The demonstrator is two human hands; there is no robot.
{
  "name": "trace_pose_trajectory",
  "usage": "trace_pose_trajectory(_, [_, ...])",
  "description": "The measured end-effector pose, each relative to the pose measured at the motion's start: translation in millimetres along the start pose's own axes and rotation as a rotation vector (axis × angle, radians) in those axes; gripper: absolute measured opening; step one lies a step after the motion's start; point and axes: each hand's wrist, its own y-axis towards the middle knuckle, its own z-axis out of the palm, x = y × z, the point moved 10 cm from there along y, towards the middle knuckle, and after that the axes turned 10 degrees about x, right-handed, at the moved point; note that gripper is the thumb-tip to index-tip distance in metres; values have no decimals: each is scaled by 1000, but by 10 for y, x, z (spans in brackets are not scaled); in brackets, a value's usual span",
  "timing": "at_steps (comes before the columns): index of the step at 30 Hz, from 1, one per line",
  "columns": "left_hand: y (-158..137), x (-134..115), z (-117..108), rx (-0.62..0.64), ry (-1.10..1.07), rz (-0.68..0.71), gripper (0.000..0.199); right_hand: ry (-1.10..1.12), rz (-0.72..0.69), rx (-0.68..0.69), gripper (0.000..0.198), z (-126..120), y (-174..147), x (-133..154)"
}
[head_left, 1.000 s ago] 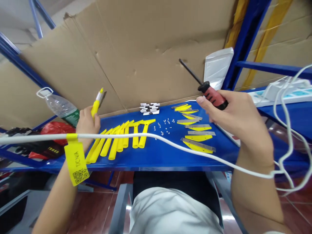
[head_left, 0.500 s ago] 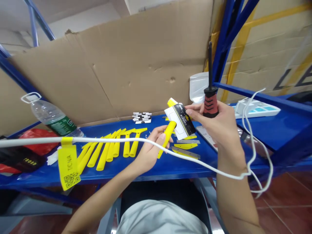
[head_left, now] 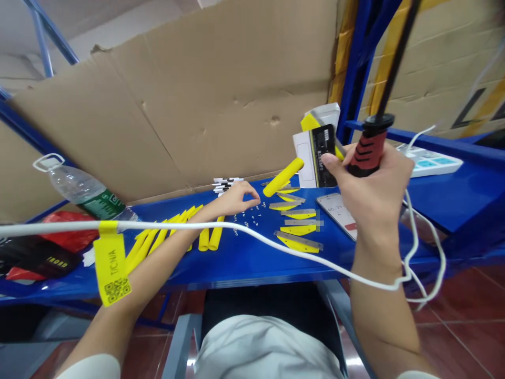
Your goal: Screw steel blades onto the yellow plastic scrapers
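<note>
My right hand [head_left: 374,179] is closed round a screwdriver [head_left: 371,150] with a red and black grip, its shaft pointing up. The same hand pinches a yellow scraper [head_left: 284,178] with a black and white printed card [head_left: 317,157] on it. The scraper's tube handle points down and left. My left hand [head_left: 239,199] is over the shelf, thumb and forefinger curled together in a pinch. Whatever is between its fingertips is too small to make out. Tiny light-coloured pieces [head_left: 248,216], perhaps screws, lie scattered just below it.
Metal blades with yellow strips [head_left: 300,213] lie right of the small pieces. A phone [head_left: 337,213] rests beyond them. Yellow scraper handles [head_left: 215,237] line up on the left, near a water bottle [head_left: 92,192]. A white cable [head_left: 284,252] crosses in front. Cardboard [head_left: 221,105] stands behind.
My left hand has let go of the scraper handle and moved left to the tiny pieces. My right hand has moved right and up slightly with the scraper, card and screwdriver.
</note>
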Motion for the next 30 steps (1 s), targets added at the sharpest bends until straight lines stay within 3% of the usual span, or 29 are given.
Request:
trace_pose_trajectory(4, [62,170,198,157,62,30,17,-18,-45,-72,30,-79,-5,48])
trace_pose_trajectory(11, [148,161,442,275,130,55,17,-21,-73,-22,29,-22,0,60])
trace_pose_trajectory(26, [-56,153,347,318,166,20,20,-27,-83,14,32,28,-1,74])
trace_pose_trajectory(30, [-101,20,238,286,146,34,25,-39,-70,36,31,44,7,52])
